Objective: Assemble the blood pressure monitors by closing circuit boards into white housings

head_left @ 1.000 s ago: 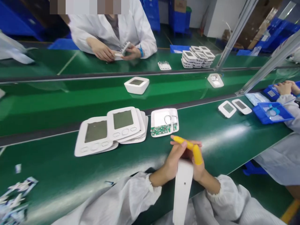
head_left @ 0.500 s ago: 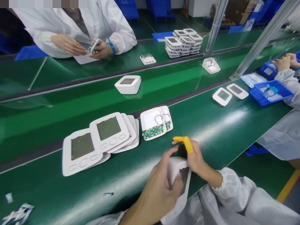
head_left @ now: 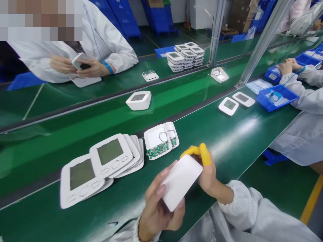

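Gripping a smooth white rectangular plastic casing between both hands, above the near edge of the green conveyor belt: the left hand closes its fingers around the near end, while the right hand pinches the far corner, its yellow rubber finger cots apparently keeping skin off the surface. Just beyond lie an open white housing with a green circuit board and, farther left, stacked white display units with grey screens, placed within easy reach.
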Motion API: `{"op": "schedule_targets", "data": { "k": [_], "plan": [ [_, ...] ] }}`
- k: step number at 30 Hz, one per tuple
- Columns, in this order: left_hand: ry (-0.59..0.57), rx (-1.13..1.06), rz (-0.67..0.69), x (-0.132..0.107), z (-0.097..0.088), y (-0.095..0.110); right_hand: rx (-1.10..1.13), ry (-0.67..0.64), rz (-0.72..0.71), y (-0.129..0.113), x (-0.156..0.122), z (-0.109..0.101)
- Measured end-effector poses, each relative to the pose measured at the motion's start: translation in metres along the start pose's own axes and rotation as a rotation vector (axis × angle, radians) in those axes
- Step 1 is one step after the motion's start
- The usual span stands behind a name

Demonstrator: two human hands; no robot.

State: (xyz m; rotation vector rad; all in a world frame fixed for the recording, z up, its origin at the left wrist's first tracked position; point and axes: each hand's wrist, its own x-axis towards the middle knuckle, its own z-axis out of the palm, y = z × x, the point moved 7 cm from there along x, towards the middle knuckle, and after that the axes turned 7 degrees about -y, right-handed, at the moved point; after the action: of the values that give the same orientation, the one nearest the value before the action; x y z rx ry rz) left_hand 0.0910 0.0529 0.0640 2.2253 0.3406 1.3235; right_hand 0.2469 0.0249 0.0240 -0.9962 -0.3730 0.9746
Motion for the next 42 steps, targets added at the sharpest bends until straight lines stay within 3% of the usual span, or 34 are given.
{"op": "schedule_targets", "data": {
  "k": [3,7,9,12,19,23,28,34,38,42],
  "plan": [
    [-0.056,0.003,0.117,0.020,0.011,0.012,-0.031,-0.028,-0.091,-0.026,0.001,0.005],
    [-0.055,0.033,0.025,0.042,0.028,0.015,-0.108,-0.073,-0.247,-0.068,0.002,0.006],
    [-0.014,0.124,0.057,0.052,0.038,0.022,-0.194,-0.102,-0.344,-0.090,0.004,0.004],
    [0.030,0.233,0.193,0.072,0.054,0.034,-0.307,-0.125,-0.466,-0.118,0.011,-0.004],
    [-0.115,0.264,0.299,0.141,0.096,0.033,-0.423,-0.101,-0.709,-0.169,0.050,-0.031],
    [-0.116,0.246,0.263,0.171,0.123,0.026,-0.402,-0.101,-0.666,-0.187,0.093,-0.044],
    [-0.022,0.221,0.111,0.204,0.153,-0.002,-0.439,-0.100,-0.559,-0.204,0.155,-0.057],
    [-0.112,0.234,-0.169,0.231,0.193,-0.046,-0.479,-0.079,-0.387,-0.205,0.225,-0.082],
    [-0.023,0.333,-0.227,0.229,0.195,-0.060,-0.436,-0.107,-0.242,-0.182,0.258,-0.085],
    [0.017,0.493,-0.269,0.228,0.186,-0.070,-0.368,-0.152,-0.139,-0.156,0.278,-0.071]
  ]
}}
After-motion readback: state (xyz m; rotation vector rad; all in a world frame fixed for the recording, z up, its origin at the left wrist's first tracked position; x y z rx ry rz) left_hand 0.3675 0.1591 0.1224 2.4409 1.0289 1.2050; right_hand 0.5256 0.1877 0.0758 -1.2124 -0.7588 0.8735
